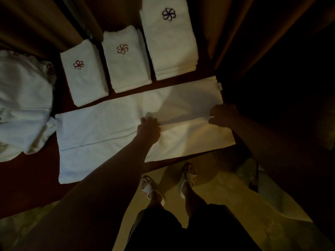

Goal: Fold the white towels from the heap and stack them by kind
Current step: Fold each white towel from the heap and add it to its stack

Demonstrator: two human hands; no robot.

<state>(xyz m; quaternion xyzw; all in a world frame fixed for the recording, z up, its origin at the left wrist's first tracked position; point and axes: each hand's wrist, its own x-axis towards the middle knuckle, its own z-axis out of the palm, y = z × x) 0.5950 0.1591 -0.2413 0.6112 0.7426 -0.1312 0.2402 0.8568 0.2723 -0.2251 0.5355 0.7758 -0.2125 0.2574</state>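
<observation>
Stacks counted: three piles of folded white towels are being kept side by side along the far edge of the dark red surface (27, 178), namely a left stack (84, 78), a middle stack (125, 60) and a tall right stack (169, 40).
Emblems: a reddish flower mark is being shown on top of the left and middle stacks, and a purple one on the right stack.
Heap: one loose heap of unfolded white towels (23, 104) is lying at the left end of the surface, just beside the spread towel.
Towel being worked: one long white towel (101, 131) is being laid flat across the near part of the surface, just in front of the three stacks, with its near long edge turned over onto itself along the right half.
Left hand (149, 130): it is being held at the middle of the towel with fingers curled round the turned-over edge.
Right hand (222, 115): it is being held at the towel's right end, where the same edge is being pinched between curled fingers.
Towel relative to hands: the fold line is running straight between the two hands, under both.
Feet: two feet in white sandals (188, 178) are being seen on the pale floor (226, 196) below the surface's edge.
</observation>
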